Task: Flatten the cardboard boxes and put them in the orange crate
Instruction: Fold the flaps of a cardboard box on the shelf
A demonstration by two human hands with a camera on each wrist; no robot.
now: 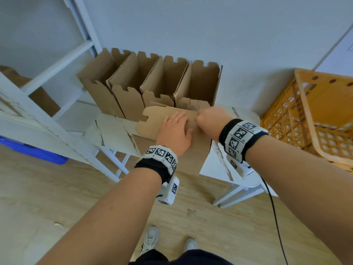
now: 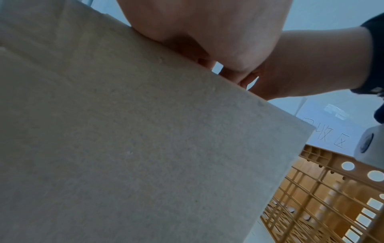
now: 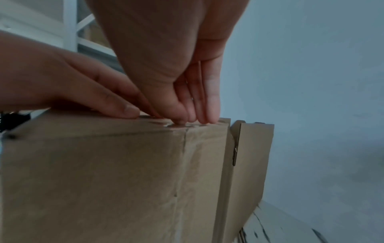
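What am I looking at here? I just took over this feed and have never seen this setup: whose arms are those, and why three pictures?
No robot here: a person works with bare hands, wearing cameras. The head view looks down from the forehead; the other two look along each wrist at the fingers.

On the small white table stand four open boxes in a row by the wall. In front of them is the box being worked on. The left hand lies flat on its top flap, fingers straight. The right hand presses its fingertips down at the flap's far edge; whether it pinches the flap is not clear.

The orange crate waits to the right; no cardboard shows in it.
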